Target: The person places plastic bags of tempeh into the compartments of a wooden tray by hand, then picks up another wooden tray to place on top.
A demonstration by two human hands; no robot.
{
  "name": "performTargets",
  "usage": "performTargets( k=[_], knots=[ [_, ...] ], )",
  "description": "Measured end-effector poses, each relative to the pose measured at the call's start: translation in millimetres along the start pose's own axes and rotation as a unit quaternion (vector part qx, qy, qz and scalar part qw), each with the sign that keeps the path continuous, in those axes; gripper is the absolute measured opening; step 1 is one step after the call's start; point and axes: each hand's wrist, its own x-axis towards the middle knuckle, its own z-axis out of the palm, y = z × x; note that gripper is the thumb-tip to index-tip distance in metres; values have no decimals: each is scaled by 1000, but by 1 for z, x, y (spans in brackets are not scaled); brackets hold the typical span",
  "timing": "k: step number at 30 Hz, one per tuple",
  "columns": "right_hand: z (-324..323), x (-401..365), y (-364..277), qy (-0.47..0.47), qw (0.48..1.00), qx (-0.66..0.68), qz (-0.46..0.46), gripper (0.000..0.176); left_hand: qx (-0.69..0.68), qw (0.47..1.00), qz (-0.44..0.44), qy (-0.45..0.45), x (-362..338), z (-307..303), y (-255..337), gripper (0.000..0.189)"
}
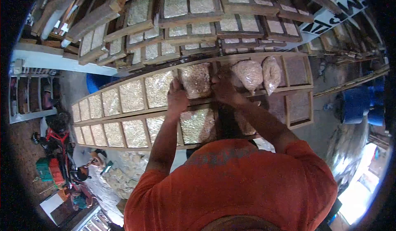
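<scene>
A clear plastic bag of pale, chip-like pieces point(196, 80) lies flattened in one compartment of the far wooden frame point(243, 57). At its left edge is my left hand point(177, 98), fingers stretched forward over the bag's side and the divider. On the bag's right side, my right hand point(226, 91) reaches in with its fingertips at the edge. Shadow hides how those fingers are bent. To the right of that hand sit a bulging clear bag point(248, 75) and a narrower clear bag point(271, 75), both with the same pale pieces.
Filled compartments point(132, 95) run leftward along the far frame. A second long frame point(134, 133) lies parallel, nearer my body. Stacked wooden trays point(189, 20) with similar packs rise behind. Blue barrels point(355, 105) stand right; a red motorbike point(57, 136) is at left.
</scene>
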Motion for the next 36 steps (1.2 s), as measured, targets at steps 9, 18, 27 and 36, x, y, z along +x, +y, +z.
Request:
performTargets(
  k=[9,18,27,36],
  knots=[
    [-14,-208,4,18,993,119,0,36,69,955,49,284,65,33,78,86],
    [8,-235,13,113,974,183,71,34,97,992,-17,75,68,13,94,82],
    [-24,-244,-42,187,972,-86,115,41,42,986,-9,158,61,20,106,69],
    [-109,-235,-66,225,922,241,201,51,-90,979,120,137,-72,41,85,110]
  ],
)
